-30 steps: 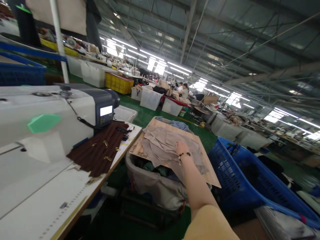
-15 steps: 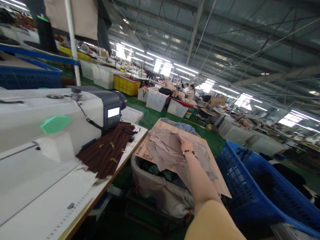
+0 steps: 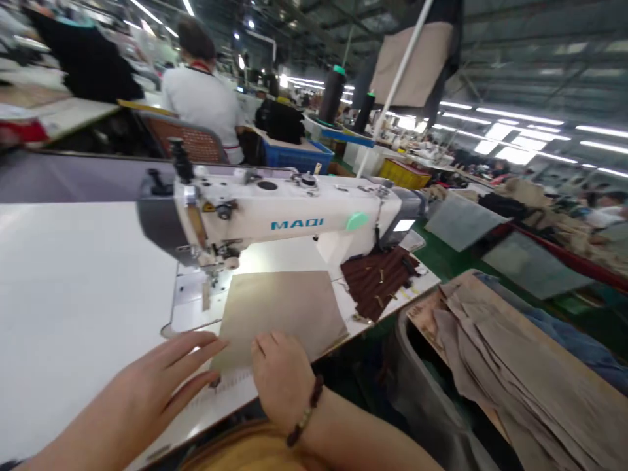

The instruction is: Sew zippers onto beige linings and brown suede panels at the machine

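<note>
A beige fabric piece (image 3: 284,304) lies flat on the white sewing table (image 3: 88,294), just right of the needle area of the sewing machine (image 3: 294,203). My left hand (image 3: 167,373) has its fingers apart, with the fingertips at the fabric's left edge. On the fabric's front edge rests my right hand (image 3: 284,376), palm down, a beaded bracelet at the wrist. Its fingers lie together on the cloth, and whatever is beneath them is hidden.
Brown zipper strips (image 3: 375,278) lie at the table's right end. Beyond the edge, more beige pieces (image 3: 530,366) cover a wooden board over a grey bin (image 3: 422,392). Behind the machine a person in white (image 3: 206,98) sits near a blue crate (image 3: 297,157).
The view has swung left to the machine. My right hand has moved from the pile on the board to the table, where a beige piece now lies. My left hand has come into view.
</note>
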### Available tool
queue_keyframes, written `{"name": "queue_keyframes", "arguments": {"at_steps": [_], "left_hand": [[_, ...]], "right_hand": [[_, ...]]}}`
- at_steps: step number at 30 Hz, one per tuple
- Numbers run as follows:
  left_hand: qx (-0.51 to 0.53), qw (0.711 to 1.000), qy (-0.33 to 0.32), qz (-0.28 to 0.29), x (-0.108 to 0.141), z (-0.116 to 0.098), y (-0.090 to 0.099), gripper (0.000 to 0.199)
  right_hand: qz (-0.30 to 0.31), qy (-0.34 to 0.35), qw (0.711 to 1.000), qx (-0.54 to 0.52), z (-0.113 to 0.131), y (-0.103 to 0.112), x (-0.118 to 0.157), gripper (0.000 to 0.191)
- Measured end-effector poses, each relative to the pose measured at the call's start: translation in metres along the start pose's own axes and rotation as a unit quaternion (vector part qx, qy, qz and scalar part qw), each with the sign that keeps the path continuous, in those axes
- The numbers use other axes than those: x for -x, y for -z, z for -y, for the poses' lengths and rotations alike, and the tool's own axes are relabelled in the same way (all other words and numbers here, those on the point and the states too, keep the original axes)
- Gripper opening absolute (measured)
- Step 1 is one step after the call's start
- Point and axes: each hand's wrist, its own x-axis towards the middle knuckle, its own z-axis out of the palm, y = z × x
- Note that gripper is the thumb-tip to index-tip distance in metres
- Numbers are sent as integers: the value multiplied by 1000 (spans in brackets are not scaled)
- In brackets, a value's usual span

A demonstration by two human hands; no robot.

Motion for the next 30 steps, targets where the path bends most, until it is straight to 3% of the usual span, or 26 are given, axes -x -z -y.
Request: {"name": "queue_keyframes", "arguments": {"at_steps": [2, 5, 9, 12, 15, 21, 26, 28, 30], "left_hand": [[-17, 1000, -11, 17, 3, -3, -1, 46], [-5, 999, -6, 54, -2, -8, -2, 54], [38, 994, 29, 99, -6, -9, 0, 48], [83, 985, 84, 124, -8, -8, 2, 40], [110, 972, 151, 143, -14, -6, 4, 29], [43, 950, 234, 201, -27, -8, 6, 22], [-13, 966, 187, 178, -24, -12, 1, 16], [-21, 982, 126, 139, -18, -14, 2, 9], [-43, 993, 33, 106, -11, -16, 3, 15]], "right_hand": [[7, 30, 999, -22, 5, 0, -2, 13], [32, 36, 995, -86, -6, 9, 2, 11], [66, -28, 987, -146, -27, 27, 8, 14], [117, -73, 981, -132, -39, 40, 5, 20], [174, -53, 980, -81, -46, 46, -7, 32], [210, -38, 977, -9, -48, 41, -25, 35], [211, -38, 977, 19, -43, 38, -25, 34], [208, -48, 977, 31, -41, 38, -24, 30], [207, -56, 976, 43, -37, 38, -21, 23]]}}
